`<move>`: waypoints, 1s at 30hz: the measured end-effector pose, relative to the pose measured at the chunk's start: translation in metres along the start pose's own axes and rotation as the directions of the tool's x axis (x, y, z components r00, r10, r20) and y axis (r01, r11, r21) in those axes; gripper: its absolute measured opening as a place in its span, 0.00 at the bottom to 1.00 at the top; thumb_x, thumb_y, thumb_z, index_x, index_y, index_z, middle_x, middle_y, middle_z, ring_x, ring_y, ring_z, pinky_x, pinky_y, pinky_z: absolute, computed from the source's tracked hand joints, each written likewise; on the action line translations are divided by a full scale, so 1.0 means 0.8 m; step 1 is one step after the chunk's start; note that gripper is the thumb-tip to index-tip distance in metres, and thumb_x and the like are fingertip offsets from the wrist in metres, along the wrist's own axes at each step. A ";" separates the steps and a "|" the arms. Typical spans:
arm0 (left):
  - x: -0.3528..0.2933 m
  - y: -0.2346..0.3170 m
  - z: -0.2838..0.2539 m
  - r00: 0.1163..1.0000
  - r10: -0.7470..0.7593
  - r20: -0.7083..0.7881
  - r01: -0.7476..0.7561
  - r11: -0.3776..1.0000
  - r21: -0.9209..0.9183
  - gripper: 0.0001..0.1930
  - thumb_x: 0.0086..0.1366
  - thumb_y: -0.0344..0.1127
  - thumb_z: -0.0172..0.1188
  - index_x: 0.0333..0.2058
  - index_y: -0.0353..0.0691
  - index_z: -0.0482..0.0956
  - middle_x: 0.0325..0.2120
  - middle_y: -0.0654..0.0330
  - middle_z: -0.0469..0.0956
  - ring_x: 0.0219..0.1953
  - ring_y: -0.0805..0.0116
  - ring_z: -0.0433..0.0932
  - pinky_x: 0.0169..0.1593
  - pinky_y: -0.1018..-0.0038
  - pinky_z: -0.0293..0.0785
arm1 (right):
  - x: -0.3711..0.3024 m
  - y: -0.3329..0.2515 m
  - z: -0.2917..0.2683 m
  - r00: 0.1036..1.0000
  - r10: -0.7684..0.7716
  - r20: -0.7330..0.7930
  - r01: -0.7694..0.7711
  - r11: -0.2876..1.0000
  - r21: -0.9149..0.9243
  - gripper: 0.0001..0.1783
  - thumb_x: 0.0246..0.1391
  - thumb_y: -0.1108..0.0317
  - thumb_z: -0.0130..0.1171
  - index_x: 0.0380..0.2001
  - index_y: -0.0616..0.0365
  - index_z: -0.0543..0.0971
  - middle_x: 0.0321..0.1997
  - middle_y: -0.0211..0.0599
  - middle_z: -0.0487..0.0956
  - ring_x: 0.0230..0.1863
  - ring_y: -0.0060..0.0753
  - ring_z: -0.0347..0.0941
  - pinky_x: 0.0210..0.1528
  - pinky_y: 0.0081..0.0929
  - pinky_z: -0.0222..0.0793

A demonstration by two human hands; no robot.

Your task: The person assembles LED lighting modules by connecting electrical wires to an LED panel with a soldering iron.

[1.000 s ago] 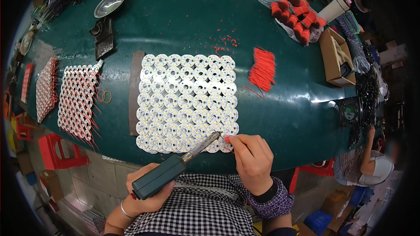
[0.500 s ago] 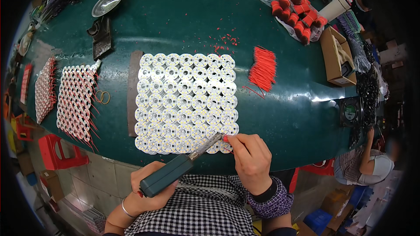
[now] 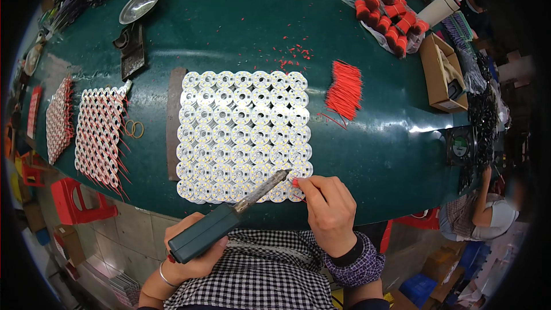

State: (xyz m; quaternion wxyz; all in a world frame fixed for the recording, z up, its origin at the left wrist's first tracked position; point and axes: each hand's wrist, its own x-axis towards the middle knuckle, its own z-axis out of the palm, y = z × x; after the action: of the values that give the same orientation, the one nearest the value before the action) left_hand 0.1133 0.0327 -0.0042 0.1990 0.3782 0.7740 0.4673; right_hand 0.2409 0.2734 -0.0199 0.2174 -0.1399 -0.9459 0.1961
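Note:
My left hand (image 3: 195, 247) is wrapped round the dark green handle of a soldering iron (image 3: 202, 233), whose metal tip slants up to the right over the panel's lower right part. The panel of round white LED boards (image 3: 243, 135) lies in front of me, its discs overlapping in rows. At its lower right corner, my right hand (image 3: 330, 209) pinches a short red wire (image 3: 295, 183) against a disc. The iron's tip stands just left of those fingers; whether it touches the disc I cannot tell.
Right of the panel lies a bundle of red wires (image 3: 344, 89); red clippings (image 3: 295, 53) are scattered behind. Two wired panels (image 3: 99, 132) lie left, near rubber bands (image 3: 134, 128). Farther off are a metal bowl (image 3: 140, 6), a cardboard box (image 3: 439, 77) and bagged red bundles (image 3: 393, 17).
My left hand has drawn the soldering iron slightly left, and its tip has come away from my right fingertips. My right hand stays in place with the red wire.

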 end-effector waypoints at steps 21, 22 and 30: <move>0.025 0.010 0.011 0.999 -0.012 0.043 0.015 0.997 -0.075 0.12 0.52 0.23 0.71 0.36 0.28 0.83 0.33 0.52 0.84 0.30 0.67 0.85 0.34 0.76 0.80 | -0.004 0.019 0.002 0.999 -0.005 -0.052 0.006 1.000 0.019 0.18 0.43 0.81 0.67 0.42 0.64 0.82 0.38 0.39 0.79 0.33 0.37 0.75 0.32 0.31 0.71; 0.026 0.010 0.011 0.999 -0.009 0.048 0.013 0.998 -0.068 0.12 0.52 0.23 0.71 0.36 0.28 0.83 0.33 0.52 0.84 0.30 0.67 0.85 0.33 0.76 0.79 | -0.004 0.019 0.002 0.999 -0.004 -0.051 0.005 1.000 0.023 0.18 0.43 0.81 0.67 0.42 0.64 0.82 0.38 0.39 0.80 0.33 0.37 0.75 0.32 0.31 0.72; 0.027 0.012 0.013 0.999 -0.018 0.041 0.021 0.997 -0.073 0.12 0.52 0.23 0.71 0.36 0.28 0.83 0.33 0.53 0.84 0.29 0.68 0.84 0.33 0.76 0.78 | -0.003 0.019 0.002 0.999 0.007 -0.049 -0.004 0.999 0.044 0.17 0.44 0.81 0.66 0.41 0.64 0.82 0.38 0.39 0.80 0.33 0.37 0.75 0.32 0.31 0.72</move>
State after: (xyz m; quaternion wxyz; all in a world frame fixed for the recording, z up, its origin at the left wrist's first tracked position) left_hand 0.1105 0.0583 0.0003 0.2329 0.3725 0.7557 0.4858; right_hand 0.2449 0.2853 -0.0289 0.2431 -0.1424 -0.9353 0.2140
